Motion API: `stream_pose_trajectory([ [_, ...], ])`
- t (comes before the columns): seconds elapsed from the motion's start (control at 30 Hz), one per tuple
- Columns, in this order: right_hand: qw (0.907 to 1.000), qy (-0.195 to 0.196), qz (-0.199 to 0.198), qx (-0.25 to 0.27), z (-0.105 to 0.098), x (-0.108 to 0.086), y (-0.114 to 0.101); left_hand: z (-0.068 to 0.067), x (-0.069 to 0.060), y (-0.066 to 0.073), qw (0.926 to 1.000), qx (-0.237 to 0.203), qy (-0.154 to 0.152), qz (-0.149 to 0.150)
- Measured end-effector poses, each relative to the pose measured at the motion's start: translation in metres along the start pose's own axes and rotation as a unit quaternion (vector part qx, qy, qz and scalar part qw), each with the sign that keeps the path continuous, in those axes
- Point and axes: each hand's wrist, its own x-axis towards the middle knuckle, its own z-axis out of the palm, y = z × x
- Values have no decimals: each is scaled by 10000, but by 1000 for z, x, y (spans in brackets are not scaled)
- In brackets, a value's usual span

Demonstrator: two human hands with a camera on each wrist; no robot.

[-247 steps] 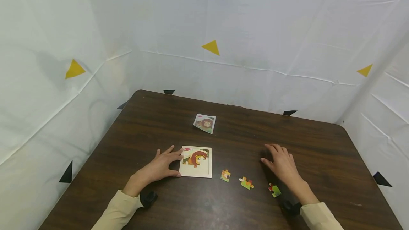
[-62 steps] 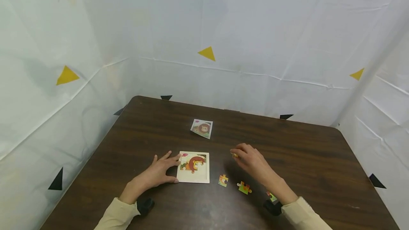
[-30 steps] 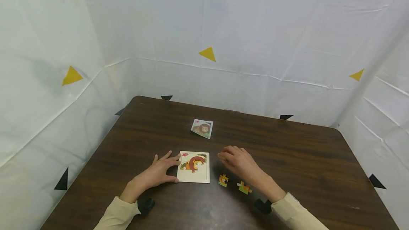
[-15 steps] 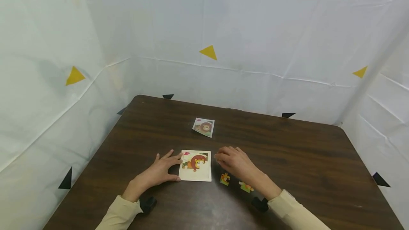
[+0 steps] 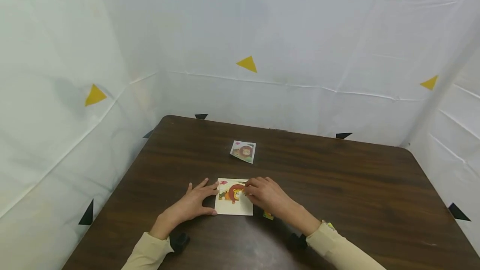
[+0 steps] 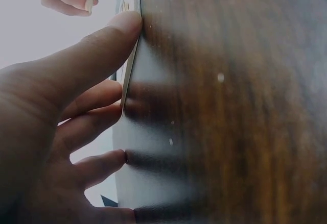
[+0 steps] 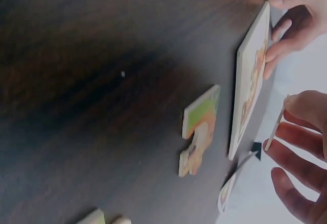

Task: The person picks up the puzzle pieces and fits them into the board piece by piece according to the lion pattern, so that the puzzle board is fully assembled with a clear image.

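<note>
A square, pale-rimmed puzzle board (image 5: 234, 211) lies flat on the table, with part of a lion picture fitted into its upper left. My left hand (image 5: 192, 204) spreads its fingers at the board's left side, thumb (image 6: 126, 24) and fingertips touching the edge. Above the board's right part, my right hand (image 5: 269, 197) pinches a thin jigsaw piece (image 7: 275, 128) between thumb and fingers. That piece is seen edge-on in the right wrist view, so its picture is hidden. Just right of the board lies a loose jigsaw piece (image 7: 202, 113), green and orange, partly covered by my right hand in the head view.
Behind the board rests a small paper card (image 5: 244, 152) with a lion picture, one corner curled. Another piece (image 7: 93, 217) shows at the bottom edge of the right wrist view. The dark wooden table (image 5: 356, 186) ends at white sheeting (image 5: 300, 32).
My right hand came from the table's right side, took up a jigsaw piece, and moved left over the board with it. My left hand has stayed at the board's edge.
</note>
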Motion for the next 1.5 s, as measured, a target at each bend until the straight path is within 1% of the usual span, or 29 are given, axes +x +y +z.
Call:
stream_pose_trajectory([
  [0.17,10000,17,-32,-25,7,1,-5,0,1,-3,10000,63,-3,-6],
  [0.33,9999,-115,47,-117,11,1,-10,-2,-1,-2,10000,8,8,68],
  [0.43,9995,-255,-2,-200,13,6,-13,-3,-5,-4,10000,-30,80,8],
  [0.57,9987,-358,-160,-323,16,14,-15,-3,-11,-5,9998,-74,192,-60],
  [0.67,9977,-487,-203,-433,18,16,-16,0,-13,-6,9997,-141,177,-63],
  [0.77,9965,-620,-200,-518,21,18,-18,2,-16,-10,9998,-154,133,-86],
  [0.87,9960,-635,-268,-563,27,26,-22,0,-22,-16,9997,-93,180,-169],
  [0.97,9960,-566,-412,-560,31,35,-25,-3,-29,-21,9990,-37,294,-334],
  [1.07,9954,-595,-499,-569,33,42,-28,-4,-36,-22,9981,-80,368,-484],
  [1.17,9947,-711,-502,-550,35,44,-31,-5,-41,-23,9979,-88,355,-543],
  [1.23,9942,-723,-491,-630,36,43,-33,-6,-41,-24,9983,-35,299,-494],
  [1.33,9956,-637,-336,-594,37,40,-35,-9,-39,-23,9990,68,227,-375],
  [1.5,9977,-477,-77,-473,39,33,-32,-9,-32,-16,9996,48,156,-248],
])
